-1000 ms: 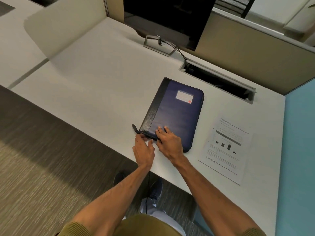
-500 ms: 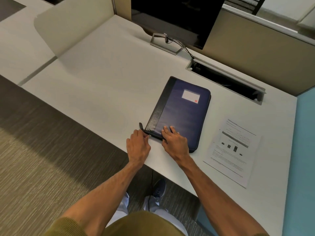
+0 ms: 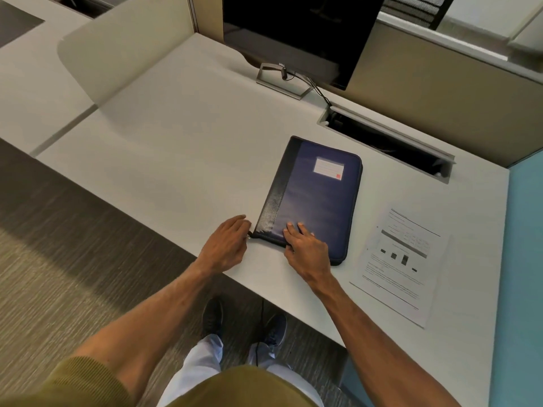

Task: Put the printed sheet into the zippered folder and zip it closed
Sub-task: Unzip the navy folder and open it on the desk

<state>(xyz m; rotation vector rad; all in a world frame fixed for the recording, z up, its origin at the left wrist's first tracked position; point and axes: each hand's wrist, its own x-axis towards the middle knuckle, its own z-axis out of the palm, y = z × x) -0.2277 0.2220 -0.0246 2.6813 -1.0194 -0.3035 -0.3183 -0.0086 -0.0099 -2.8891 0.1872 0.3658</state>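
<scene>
A dark blue zippered folder with a black spine strip and a white label lies closed on the white desk. My left hand is at the folder's near left corner, fingers pinched on the small metal zipper pull. My right hand rests flat on the folder's near edge, holding it down. The printed sheet, with text and small dark bars, lies flat on the desk to the right of the folder, apart from both hands.
A black monitor on a metal stand sits at the back. An open cable trough runs behind the folder. Beige partitions bound the desk, a teal panel stands at the right. The desk's front edge is near my hands.
My left hand has slid left along the folder's near edge to its corner, gripping the zipper pull. The black strap seen sticking out earlier is hidden. My right hand stays pressed on the folder.
</scene>
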